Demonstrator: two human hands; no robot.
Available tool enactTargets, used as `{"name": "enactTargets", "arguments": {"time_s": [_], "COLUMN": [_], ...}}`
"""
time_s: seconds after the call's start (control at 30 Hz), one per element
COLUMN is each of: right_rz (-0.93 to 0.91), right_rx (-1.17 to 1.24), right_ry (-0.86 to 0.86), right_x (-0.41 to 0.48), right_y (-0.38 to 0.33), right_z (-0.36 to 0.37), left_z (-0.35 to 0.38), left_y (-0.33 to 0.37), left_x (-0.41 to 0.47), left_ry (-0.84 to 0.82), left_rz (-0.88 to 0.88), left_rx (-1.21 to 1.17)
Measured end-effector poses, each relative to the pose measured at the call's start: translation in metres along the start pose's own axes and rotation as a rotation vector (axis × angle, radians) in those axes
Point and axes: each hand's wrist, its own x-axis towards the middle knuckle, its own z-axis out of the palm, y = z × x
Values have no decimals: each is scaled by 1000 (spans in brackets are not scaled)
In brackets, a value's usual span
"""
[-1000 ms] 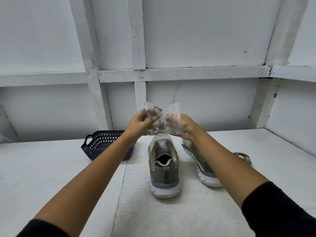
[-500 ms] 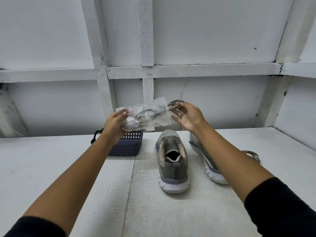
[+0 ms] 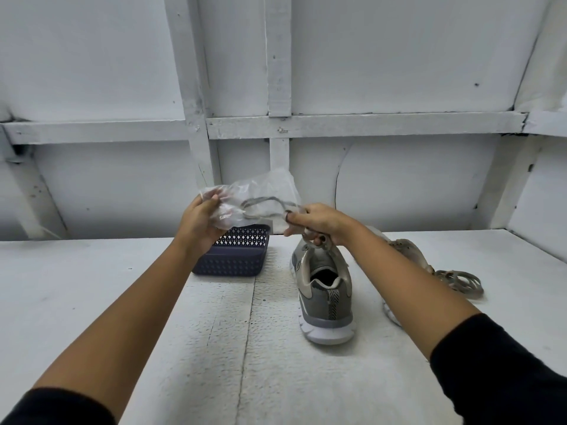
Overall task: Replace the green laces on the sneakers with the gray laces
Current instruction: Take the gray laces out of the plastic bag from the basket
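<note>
Both arms reached out over the rough white table (image 3: 214, 348) — the left hand (image 3: 199, 223) gripped a crinkled clear plastic bag (image 3: 270, 187) while the fingers (image 3: 299, 219) of the right hand (image 3: 322, 223) pinched the flat gray laces (image 3: 264, 207) looping from it, above a gray mesh sneaker (image 3: 325, 299).

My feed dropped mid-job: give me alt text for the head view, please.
The left hand holds a clear plastic bag; the right hand grips a gray lace half out of it. On the white table below: a gray sneaker, a dark blue basket, loose coiled laces.
</note>
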Motion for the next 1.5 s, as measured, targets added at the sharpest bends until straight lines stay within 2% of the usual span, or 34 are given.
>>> {"name": "enactTargets", "arguments": {"time_s": [0.1, 0.17, 0.27, 0.33, 0.37, 0.43, 0.47, 0.53, 0.6, 0.7, 0.83, 1.03, 1.1, 1.17, 1.3, 1.37, 1.5], "right_rz": [-11, 24, 75, 92, 90, 90, 87, 68, 25, -36, -111, -49, -14, 38, 44, 40, 3], "right_rx": [29, 243, 702, 882, 897, 802, 760, 711, 559, 398, 392, 488, 334, -4, -443, -517, -492], "right_ry": [70, 149, 333, 476, 524, 543, 495, 313, 126, 15, 88, 288, 353, 394, 314, 246, 180], "right_x": [5, 8, 9, 8, 7, 3, 1, -2, -1, 4, 6, 7, 8, 8, 4, 1, -5], "right_y": [3, 10, 17, 18, 19, 17, 16, 11, 6, 3, 8, 25, 32, 39, 40, 38, 36], "right_z": [4, -5, -26, -37, -40, -38, -34, -23, -10, 4, 1, -15, -22, -27, -32, -31, -27], "left_z": [-2, -11, -28, -35, -37, -36, -34, -26, -16, -7, -8, -26, -33, -36, -33, -30, -21], "left_y": [7, 13, 15, 13, 13, 11, 10, 7, 5, 3, 2, 6, 8, 9, 12, 12, 9], "left_x": [1, 3, 2, 1, 0, 0, -1, -2, -4, -4, -4, 0, 2, 3, 6, 7, 6], "left_ry": [63, 123, 161, 172, 176, 172, 161, 120, 67, 34, 50, 119, 135, 148, 198, 202, 166], "left_rz": [31, 53, 53, 45, 42, 30, 24, 16, 16, 8, -4, 6, 13, 18, 18, 18, 9], "left_rx": [-35, -55, -35, -57, -70, -83, -89, -96, -75, -56, -22, -148, -147, -141, -153, -184, -187]}}
